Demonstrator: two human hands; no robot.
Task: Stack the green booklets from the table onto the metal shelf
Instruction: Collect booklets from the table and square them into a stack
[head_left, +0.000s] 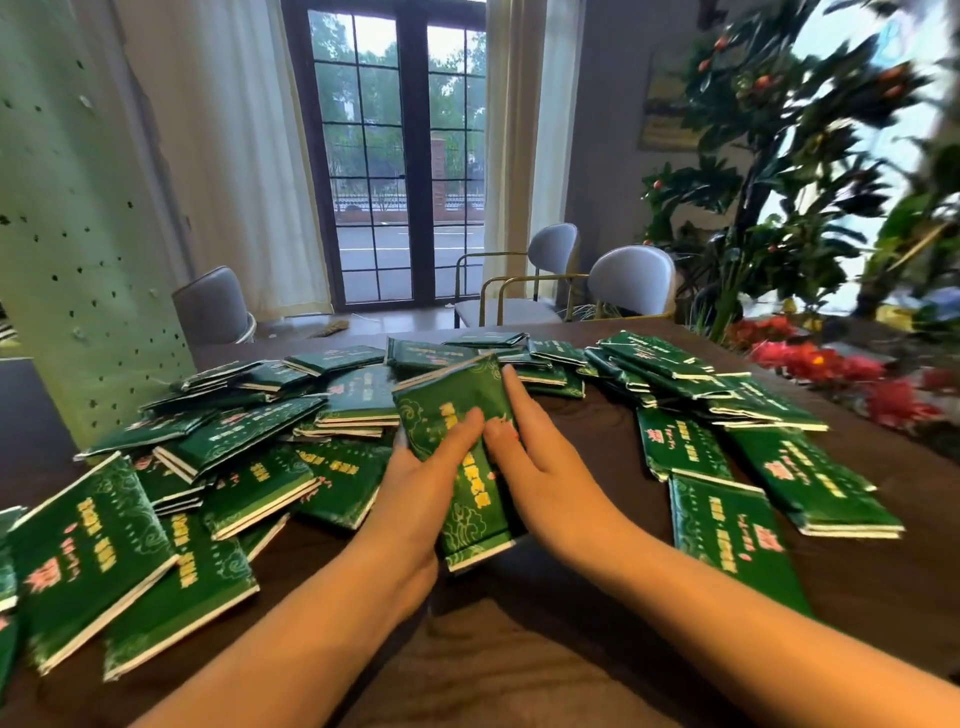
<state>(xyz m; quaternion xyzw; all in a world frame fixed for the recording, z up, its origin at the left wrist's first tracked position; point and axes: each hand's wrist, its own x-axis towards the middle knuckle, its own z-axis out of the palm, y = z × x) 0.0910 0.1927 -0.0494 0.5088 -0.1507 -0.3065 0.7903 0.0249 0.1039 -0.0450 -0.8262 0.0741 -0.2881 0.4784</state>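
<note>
Straight ahead of me stood a dark-framed glass door (400, 156), its panes showing a road and trees. White curtains (234, 156) hung on either side of the door. Left of the door sat a grey chair (213, 306), and further left rose a pale green pillar (78, 234) dotted with small holes. Right of the door stood two light blue chairs (631, 280) with brass-coloured frames, then a leafy plant (779, 156) bearing small orange fruits, with red flowers (831, 364) below it. A picture (670, 104) hung on the wall between door and plant.
</note>
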